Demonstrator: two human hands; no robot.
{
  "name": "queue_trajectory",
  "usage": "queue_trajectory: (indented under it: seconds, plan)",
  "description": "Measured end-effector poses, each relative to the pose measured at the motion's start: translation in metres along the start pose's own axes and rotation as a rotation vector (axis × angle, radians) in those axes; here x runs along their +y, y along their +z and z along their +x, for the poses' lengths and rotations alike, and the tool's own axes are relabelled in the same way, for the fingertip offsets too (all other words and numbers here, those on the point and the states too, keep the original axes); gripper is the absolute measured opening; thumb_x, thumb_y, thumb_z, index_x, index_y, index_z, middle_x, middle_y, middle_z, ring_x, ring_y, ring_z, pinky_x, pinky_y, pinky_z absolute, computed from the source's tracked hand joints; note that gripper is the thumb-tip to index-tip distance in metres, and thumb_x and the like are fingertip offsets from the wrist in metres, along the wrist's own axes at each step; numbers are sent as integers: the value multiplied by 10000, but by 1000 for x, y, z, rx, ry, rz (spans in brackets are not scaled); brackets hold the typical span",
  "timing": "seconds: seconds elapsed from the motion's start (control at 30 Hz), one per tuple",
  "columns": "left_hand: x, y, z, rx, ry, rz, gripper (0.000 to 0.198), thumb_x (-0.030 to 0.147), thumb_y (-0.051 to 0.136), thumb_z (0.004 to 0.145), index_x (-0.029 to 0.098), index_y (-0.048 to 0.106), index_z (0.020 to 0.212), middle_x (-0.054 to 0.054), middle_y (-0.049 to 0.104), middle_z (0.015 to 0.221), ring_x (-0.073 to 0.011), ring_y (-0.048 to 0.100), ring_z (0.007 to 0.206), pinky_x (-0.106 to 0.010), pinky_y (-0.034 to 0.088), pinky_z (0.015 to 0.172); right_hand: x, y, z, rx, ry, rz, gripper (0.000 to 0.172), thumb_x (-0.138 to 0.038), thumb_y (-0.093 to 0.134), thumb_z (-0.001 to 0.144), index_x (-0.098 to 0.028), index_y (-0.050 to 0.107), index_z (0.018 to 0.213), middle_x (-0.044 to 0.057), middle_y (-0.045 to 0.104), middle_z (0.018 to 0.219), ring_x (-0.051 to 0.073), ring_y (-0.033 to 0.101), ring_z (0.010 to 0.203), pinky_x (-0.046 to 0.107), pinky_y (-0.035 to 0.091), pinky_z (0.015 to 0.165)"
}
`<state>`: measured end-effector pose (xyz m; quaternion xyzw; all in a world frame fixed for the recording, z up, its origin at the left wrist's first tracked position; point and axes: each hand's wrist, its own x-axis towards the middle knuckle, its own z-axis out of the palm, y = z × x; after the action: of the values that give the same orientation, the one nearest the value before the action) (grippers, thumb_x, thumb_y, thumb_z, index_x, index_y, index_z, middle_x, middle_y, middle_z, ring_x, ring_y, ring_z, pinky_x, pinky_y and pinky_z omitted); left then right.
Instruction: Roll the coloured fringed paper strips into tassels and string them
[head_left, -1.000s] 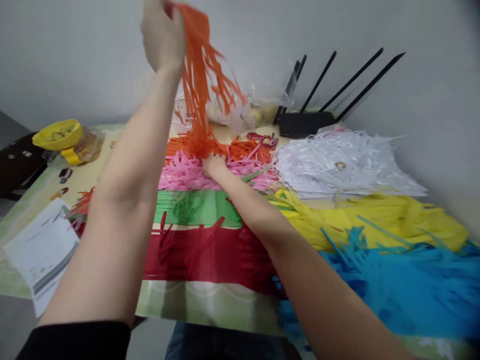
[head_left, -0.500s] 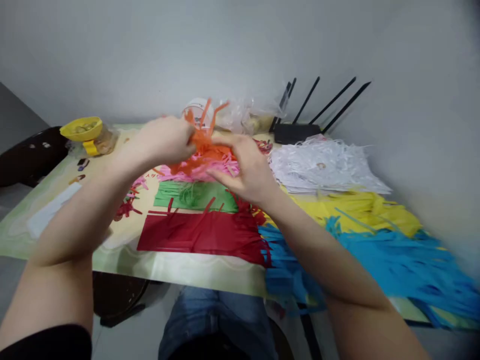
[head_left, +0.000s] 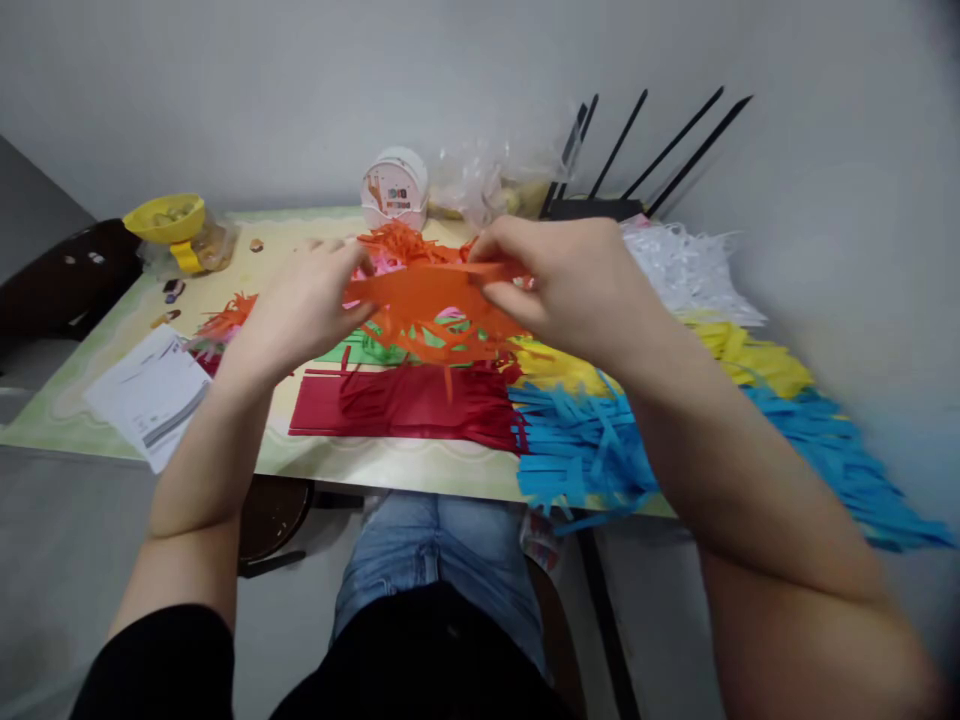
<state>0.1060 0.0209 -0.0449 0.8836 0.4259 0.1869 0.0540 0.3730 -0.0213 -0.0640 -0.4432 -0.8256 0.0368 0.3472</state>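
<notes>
My left hand (head_left: 304, 305) and my right hand (head_left: 566, 280) each pinch one end of an orange fringed paper strip (head_left: 431, 305), held stretched between them above the table. Its cut strands hang down over the green fringed paper (head_left: 360, 352) and the red fringed paper (head_left: 409, 405). More orange fringe (head_left: 397, 240) lies behind the held strip. Blue fringed paper (head_left: 592, 450) lies below my right forearm, with yellow fringed paper (head_left: 739, 355) beyond it.
White shredded paper (head_left: 682, 265) lies at the back right before a black router with antennas (head_left: 600, 205). A round white tin (head_left: 394, 187) and a plastic bag (head_left: 487, 185) stand at the back. A yellow bowl (head_left: 166, 215) sits far left, printed sheets (head_left: 150, 392) near the front edge.
My left hand came down from high above with the orange fringe. My right hand left the pile and took the other end. Both now hold it stretched, closer to me.
</notes>
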Motion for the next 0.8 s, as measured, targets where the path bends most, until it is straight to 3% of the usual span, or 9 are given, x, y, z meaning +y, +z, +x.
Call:
queue_trajectory:
  seconds: [0.1,0.23,0.4,0.5,0.63,0.73,0.8]
  plan:
    - [11,22,8,118,116,-222,209,268,725,851,194,708,1046,-74,736,1070,-266,660,1140,-428,495,1061,-5,-9,-4,-12,36,-9,134,-241,660,900,-246,716,1021,78,768,926,270,711,858,393,519,808]
    - [18,39,17,119,140,-515,24,201,671,852,181,685,855,-38,697,826,-211,694,871,-377,573,860,-7,-16,-11,35,98,26,126,-242,711,850,-252,722,974,56,766,920,265,707,854,387,526,786]
    - [9,40,13,173,135,-653,157,157,663,804,189,688,955,-24,701,820,-202,709,835,-352,599,779,-2,-19,-21,40,202,178,78,-158,679,772,-219,718,801,8,702,725,206,669,724,334,515,685]
    - [2,43,9,182,150,-709,208,200,685,808,200,733,1010,-37,750,914,-218,731,890,-357,616,797,0,-17,-27,81,229,350,173,-148,667,734,-214,757,866,9,743,811,194,679,736,324,529,677]
    - [-3,54,3,219,168,-818,229,257,679,845,237,802,1036,-42,793,1039,-241,750,1019,-381,626,882,7,-9,-35,146,195,506,315,-193,680,784,-272,789,1069,2,791,1069,208,726,932,335,583,811]
    - [-5,56,-2,206,168,-869,201,257,678,849,248,830,978,-47,805,1002,-236,756,1006,-395,626,900,15,-7,-38,140,157,458,268,-168,644,801,-283,807,980,5,802,1024,199,731,935,321,581,827]
    - [-8,47,-5,148,190,-859,177,258,682,844,238,837,926,-57,806,994,-234,754,994,-398,620,915,17,-11,-39,115,109,418,274,-151,607,810,-289,817,918,3,805,971,194,738,913,322,587,839]
